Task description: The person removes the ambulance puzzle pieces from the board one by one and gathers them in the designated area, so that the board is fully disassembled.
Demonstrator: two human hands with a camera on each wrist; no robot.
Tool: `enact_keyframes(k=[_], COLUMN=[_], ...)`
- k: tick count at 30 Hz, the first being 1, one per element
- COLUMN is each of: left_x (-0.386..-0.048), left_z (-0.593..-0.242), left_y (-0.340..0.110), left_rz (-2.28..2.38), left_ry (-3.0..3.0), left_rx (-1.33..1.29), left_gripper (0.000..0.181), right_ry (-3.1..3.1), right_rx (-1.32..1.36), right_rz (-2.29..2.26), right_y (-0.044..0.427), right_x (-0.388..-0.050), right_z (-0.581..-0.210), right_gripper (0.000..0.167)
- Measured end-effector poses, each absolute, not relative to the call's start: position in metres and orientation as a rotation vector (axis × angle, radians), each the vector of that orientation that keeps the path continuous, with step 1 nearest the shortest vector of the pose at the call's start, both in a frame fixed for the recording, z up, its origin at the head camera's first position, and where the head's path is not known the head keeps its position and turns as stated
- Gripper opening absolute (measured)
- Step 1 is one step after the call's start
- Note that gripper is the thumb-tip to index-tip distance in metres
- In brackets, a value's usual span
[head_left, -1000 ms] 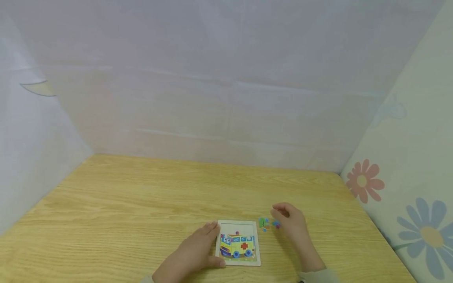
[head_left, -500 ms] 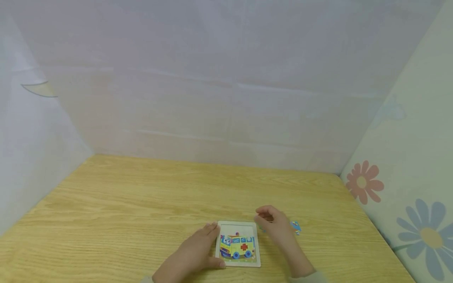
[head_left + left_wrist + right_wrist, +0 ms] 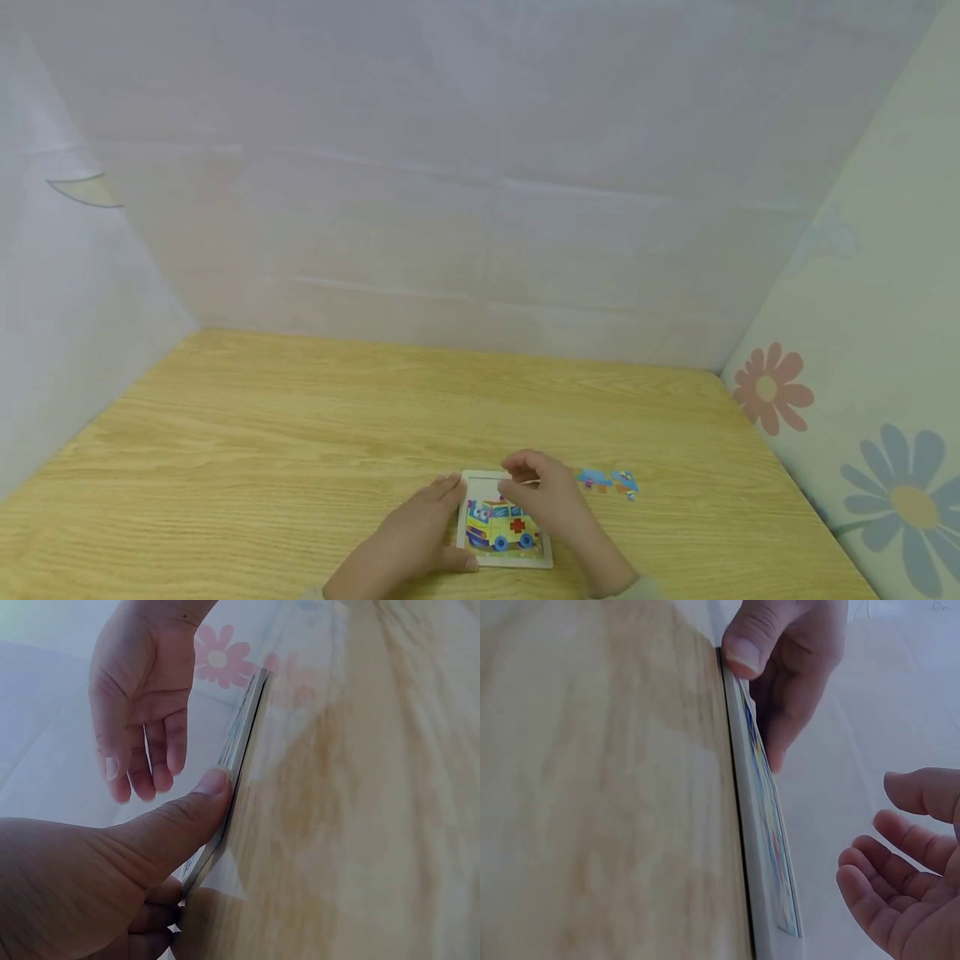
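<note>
A pale-framed puzzle tray (image 3: 517,562) with a yellow ambulance picture lies on the table; its upper part looks blank. At its left side my left hand (image 3: 416,529) grips it, thumb at the near corner and fingers at the far one. In the left wrist view, the thumb of that hand (image 3: 112,870) presses the tray's edge (image 3: 244,742). My right hand (image 3: 551,500) hovers above the tray's upper right, covering part of it. Both wrist views show this hand (image 3: 150,697) (image 3: 915,877) with loosely bent fingers and no piece visible in them.
Loose blue puzzle pieces (image 3: 595,478) (image 3: 624,483) lie on the wooden table (image 3: 337,417) to the right of the tray. A pale cloth wall (image 3: 480,183) stands behind, and a flower-patterned one (image 3: 885,333) is at the right.
My right hand has moved left from the loose pieces to over the tray, uncovering blue pieces on the right. The left hand and the tray have stayed in place.
</note>
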State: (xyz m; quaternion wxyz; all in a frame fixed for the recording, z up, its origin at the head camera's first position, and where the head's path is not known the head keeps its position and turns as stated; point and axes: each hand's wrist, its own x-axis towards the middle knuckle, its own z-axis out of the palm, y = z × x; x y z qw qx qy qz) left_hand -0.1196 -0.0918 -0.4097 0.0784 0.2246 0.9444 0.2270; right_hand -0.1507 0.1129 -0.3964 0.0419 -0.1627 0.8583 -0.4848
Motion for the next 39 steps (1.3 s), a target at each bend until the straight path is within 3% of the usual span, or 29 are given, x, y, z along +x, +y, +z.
enact_keyframes(k=[12,39], left_x=[-0.119,-0.121], left_z=[-0.41,-0.413], left_y=[-0.094,-0.093], left_rz=[0.679,0.654], left_ry=[2.811,2.85], left_rx=[0.688,0.707], left_gripper=[0.094,0.092], right_ry=[2.556,2.683], right_rx=[-0.615,-0.699], right_rz=[-1.39,-0.957], right_y=[0.1,0.083], right_x=[-0.148,-0.156], right_z=[-0.404,-0.41], right_gripper=[0.027,0.032])
